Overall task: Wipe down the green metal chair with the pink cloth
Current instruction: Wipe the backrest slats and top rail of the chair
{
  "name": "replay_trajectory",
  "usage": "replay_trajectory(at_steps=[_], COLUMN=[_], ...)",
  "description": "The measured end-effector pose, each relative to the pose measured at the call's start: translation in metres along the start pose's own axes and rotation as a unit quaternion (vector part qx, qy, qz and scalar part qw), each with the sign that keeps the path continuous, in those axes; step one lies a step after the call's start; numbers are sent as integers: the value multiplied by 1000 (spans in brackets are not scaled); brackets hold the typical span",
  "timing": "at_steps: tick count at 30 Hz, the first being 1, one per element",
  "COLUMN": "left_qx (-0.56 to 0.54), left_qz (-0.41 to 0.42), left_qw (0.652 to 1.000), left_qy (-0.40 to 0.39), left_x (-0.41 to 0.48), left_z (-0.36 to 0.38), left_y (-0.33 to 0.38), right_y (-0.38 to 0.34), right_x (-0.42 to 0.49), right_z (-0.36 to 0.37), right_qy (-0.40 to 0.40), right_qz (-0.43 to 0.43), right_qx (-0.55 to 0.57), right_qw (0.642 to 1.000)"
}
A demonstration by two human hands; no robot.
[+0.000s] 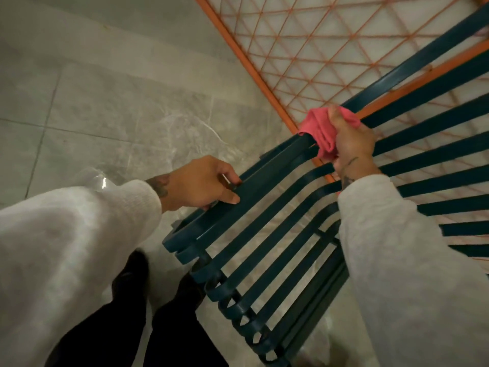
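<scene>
From above, the chair (pixel 264 234) stands just before the person on the tiled floor (pixel 105 115), its far side against an orange mesh frame (pixel 304 49). The left hand (pixel 203 181) curls round the near-left rail, apparently to steady it. The right hand (pixel 352 144) pinches the cloth (pixel 321 128), bunched round a far slat, probably to rub all its faces at once.

Cloth (pixel 324 128) on chair (pixel 267 207) rail, wire table (pixel 317 49) behind chair

One head-worn wide-angle camera looks steeply down and slightly forward, close above the left hand (pixel 202 182), right hand (pixel 353 145) and green chair (pixel 264 176); the frame's edges seem lens-bent.
</scene>
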State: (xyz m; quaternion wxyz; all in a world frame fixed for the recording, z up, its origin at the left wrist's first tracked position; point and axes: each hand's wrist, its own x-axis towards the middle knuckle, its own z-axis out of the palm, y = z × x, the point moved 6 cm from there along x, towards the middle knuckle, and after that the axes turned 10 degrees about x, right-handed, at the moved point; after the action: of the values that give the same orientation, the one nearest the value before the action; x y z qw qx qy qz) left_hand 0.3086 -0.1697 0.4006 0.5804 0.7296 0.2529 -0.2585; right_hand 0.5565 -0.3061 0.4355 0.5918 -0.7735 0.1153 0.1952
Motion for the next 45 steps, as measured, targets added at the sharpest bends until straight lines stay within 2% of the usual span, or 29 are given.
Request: replay_trajectory(at_steps=[5,12,17,19,21,24,27,28,30,32,34,36,38,40,45], left_qx=[29,17,4,2,20,115,196,203,145,14,-135,-199,-202,-174,-109], left_qz=[-14,-38,-36,-27,-11,7,8,19,47,68,73,94,123,158,267], left_qw=[999,999,999,999,1000,993,979,977,983,991,986,975,972,972,955], left_qy=[-15,-30,-31,-27,-16,8,47,65,103,114,67,6,-7,8,66], left_x=[5,6,6,8,9,10,3,-1,-11,-25,-42,-68,-91,-112,-175], left_z=[-1,-3,-4,-4,-4,-4,-9,-12,-22,-31,-31,-29,-29,-34,-61], left_y=[6,4,2,1,2,8,20,29,50,77,102,135,160,183,259], right_y=[-32,-36,-41,-36,-29,-23,-12,-10,-8,-12,-21,-42,-61,-89,-179], right_x=[25,27,8,-3,-9,-39,-72,-85,-110,-131,-152,-178,-201,-221,-268], right_z=[-12,-21,-22,-30,-42,-45,-31,-25,-15,-9,-7,-11,-14,-18,-61], right_qy=[30,104,128,105,67,-28,-123,-146,-177,-197,-216,-245,-277,-274,-183], right_qz=[-34,-67,-58,-11,-4,-19,34,60,94,98,101,92,61,9,-106], right_qx=[-21,-78,-5,85,162,243,330,351,373,358,343,350,342,308,242], right_qw=[999,989,990,991,984,970,935,923,906,907,909,899,896,911,947])
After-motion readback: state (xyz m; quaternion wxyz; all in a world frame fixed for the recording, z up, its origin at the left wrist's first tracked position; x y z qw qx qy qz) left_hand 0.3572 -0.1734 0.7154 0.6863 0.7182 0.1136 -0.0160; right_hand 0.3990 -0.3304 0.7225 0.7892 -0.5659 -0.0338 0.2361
